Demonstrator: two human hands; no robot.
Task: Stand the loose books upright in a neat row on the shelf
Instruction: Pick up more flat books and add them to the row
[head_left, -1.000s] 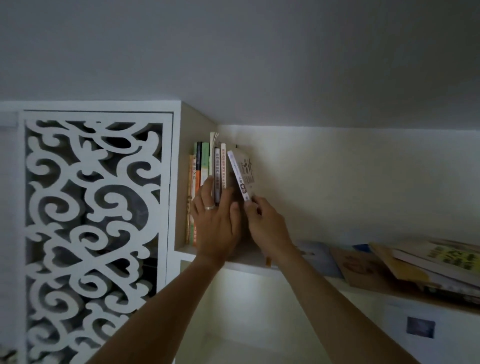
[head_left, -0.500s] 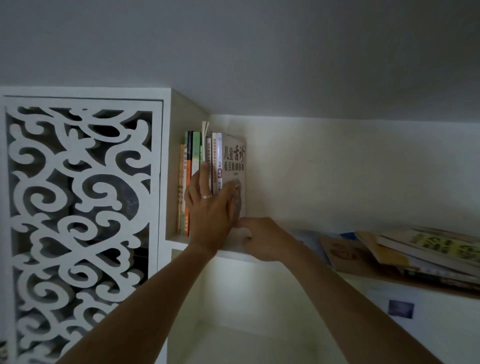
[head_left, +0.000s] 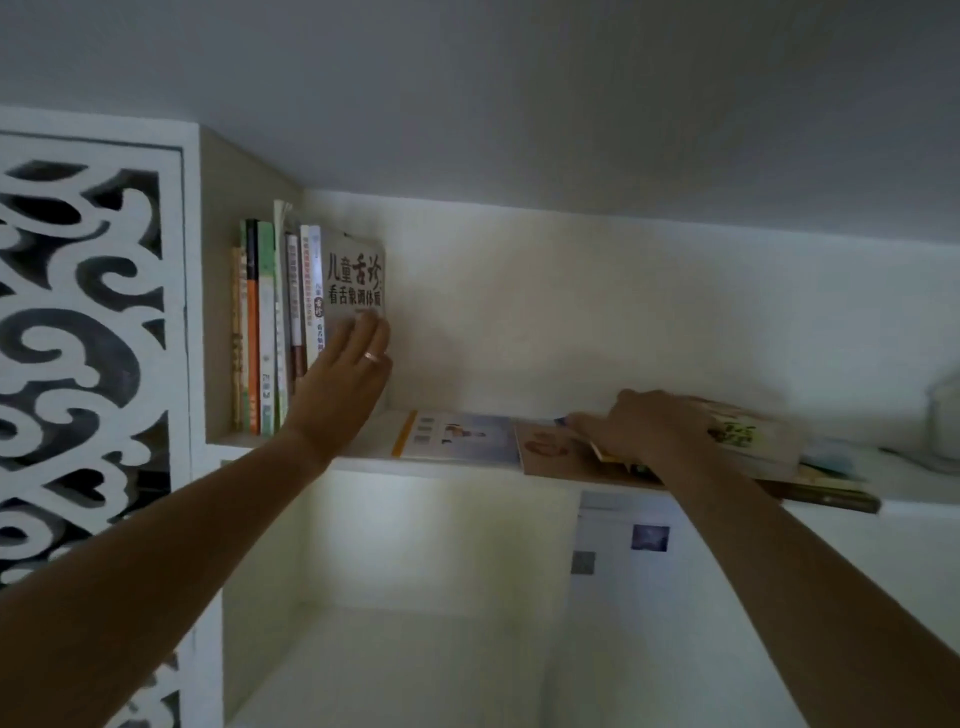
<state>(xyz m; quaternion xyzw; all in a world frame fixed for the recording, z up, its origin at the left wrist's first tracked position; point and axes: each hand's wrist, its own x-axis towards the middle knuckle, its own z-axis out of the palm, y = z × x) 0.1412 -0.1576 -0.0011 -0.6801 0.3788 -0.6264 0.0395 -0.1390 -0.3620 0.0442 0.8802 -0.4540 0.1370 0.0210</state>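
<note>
Several books (head_left: 267, 332) stand upright at the left end of the white shelf (head_left: 457, 465). The outermost is a beige book with black Chinese title (head_left: 356, 278). My left hand (head_left: 345, 382), ring on one finger, rests flat against that book's cover, fingers together. A pale flat book (head_left: 457, 436) and a brown one (head_left: 545, 449) lie on the shelf. My right hand (head_left: 644, 426) lies on the stack of loose books (head_left: 748, 441) at the right, fingers curled over the top book with green print; its grip is blurred.
A white carved lattice panel (head_left: 88, 364) stands left of the shelf. The ceiling is close above. A pale rounded object (head_left: 943, 421) sits at the shelf's far right. Below the shelf is an open white compartment (head_left: 395, 597).
My right hand left the beige book and moved right to the loose stack. My left hand shifted from the spines onto the beige book's cover, which now stands upright.
</note>
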